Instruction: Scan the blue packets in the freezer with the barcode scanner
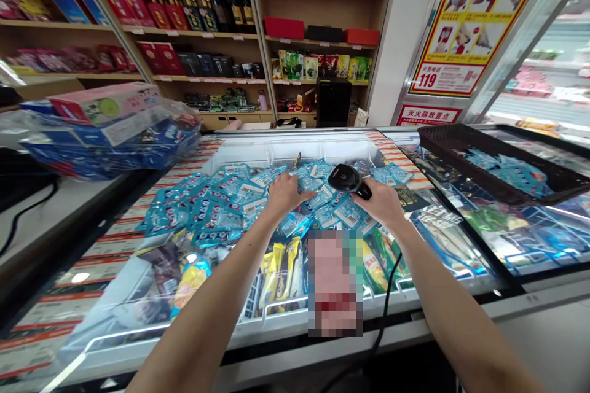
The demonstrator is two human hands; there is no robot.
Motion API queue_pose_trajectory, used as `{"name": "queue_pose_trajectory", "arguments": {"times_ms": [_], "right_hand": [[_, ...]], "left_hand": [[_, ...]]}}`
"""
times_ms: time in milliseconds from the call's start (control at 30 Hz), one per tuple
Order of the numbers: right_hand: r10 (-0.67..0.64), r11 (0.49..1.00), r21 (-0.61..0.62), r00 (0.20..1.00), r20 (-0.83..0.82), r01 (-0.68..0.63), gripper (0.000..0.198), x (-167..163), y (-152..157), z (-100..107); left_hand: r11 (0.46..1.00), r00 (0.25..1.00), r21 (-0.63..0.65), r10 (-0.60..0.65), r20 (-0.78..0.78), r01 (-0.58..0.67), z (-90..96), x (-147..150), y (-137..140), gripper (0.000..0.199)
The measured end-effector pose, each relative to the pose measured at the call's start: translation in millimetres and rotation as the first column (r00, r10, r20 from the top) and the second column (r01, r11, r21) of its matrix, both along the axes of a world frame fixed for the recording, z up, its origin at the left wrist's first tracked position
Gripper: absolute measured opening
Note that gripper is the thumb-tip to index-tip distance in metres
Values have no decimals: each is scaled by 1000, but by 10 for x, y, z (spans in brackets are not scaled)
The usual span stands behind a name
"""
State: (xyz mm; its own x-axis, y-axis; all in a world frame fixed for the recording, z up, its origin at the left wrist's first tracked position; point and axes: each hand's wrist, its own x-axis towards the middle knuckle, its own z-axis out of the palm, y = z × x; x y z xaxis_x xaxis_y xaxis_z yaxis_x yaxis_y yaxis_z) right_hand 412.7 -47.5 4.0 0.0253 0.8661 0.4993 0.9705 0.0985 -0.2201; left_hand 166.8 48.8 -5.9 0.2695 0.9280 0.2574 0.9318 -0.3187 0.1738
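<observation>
A black handheld barcode scanner (345,178) is gripped in my right hand (383,201), its head pointing left above a spread of small light-blue packets (224,215). Its black cord (388,301) hangs down past the front edge of the chest freezer (286,344). My left hand (286,195) rests over the middle of the packets, palm down with the thumb stretched toward the scanner. Whether a packet is under its fingers cannot be made out. The packets overlap across the freezer's top, many with printed labels or barcodes facing up.
Yellow-wrapped ice creams (279,270) show inside the freezer. To the right, a dark plastic basket (488,187) holds more blue packets. Plastic-wrapped blue boxes (115,141) are stacked at the left. Behind stand shelves (203,34) with bottles and boxes.
</observation>
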Motion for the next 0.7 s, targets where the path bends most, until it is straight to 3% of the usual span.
{"name": "queue_pose_trajectory", "arguments": {"times_ms": [133,367,500,700], "right_hand": [[22,999,30,1000,16,-23,36,-28,-22,4],[69,988,134,995,74,-79,49,-68,-129,124],[44,984,166,994,99,-60,50,-104,-183,204],[198,965,127,954,224,-230,36,-190,-145,338]], "left_hand": [[996,984,79,17,179,-31,-18,-119,-1,82],[986,845,76,-166,508,147,-13,-310,-175,38],[996,732,27,-84,676,89,-130,-294,-236,40],[983,604,-36,-82,792,182,-228,-94,-232,43]]}}
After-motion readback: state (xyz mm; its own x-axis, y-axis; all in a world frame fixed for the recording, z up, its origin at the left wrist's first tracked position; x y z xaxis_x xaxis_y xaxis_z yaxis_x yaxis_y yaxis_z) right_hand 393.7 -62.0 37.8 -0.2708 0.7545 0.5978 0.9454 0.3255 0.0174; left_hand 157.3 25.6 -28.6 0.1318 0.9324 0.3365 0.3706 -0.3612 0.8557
